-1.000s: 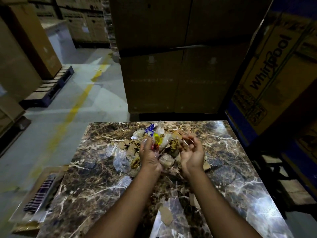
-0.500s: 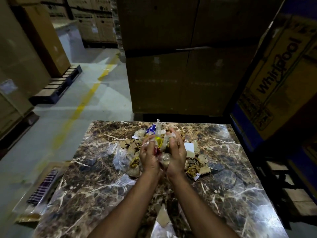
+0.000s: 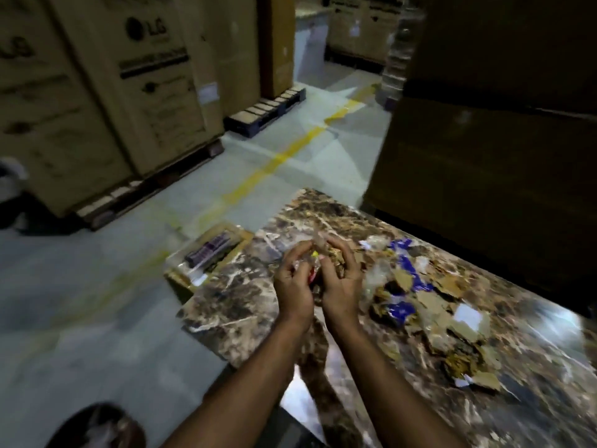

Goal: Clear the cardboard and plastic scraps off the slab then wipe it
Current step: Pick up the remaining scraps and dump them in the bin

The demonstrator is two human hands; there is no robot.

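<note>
The brown marble slab (image 3: 232,315) fills the lower right of the head view. My left hand (image 3: 292,287) and my right hand (image 3: 342,282) are cupped together above the slab's left part, shut on a bundle of scraps (image 3: 323,250): clear plastic, cardboard bits and a yellow and red piece show between the fingers. To the right of my hands a loose pile of scraps (image 3: 429,305) lies on the slab, with torn brown cardboard, clear film, blue wrapper pieces (image 3: 403,266) and a white paper square (image 3: 468,315). The frame is motion-blurred.
A flat cardboard tray (image 3: 206,257) with a dark striped item lies on the floor by the slab's left edge. Large LG cartons (image 3: 97,92) stand on pallets at left. Dark stacked boxes (image 3: 484,140) rise behind the slab. A yellow floor line (image 3: 277,160) crosses the grey aisle.
Both hands closed around a handful of scraps and lifted it leftward off the pile. The view swung left, so the slab now sits to the right and the floor tray is nearer.
</note>
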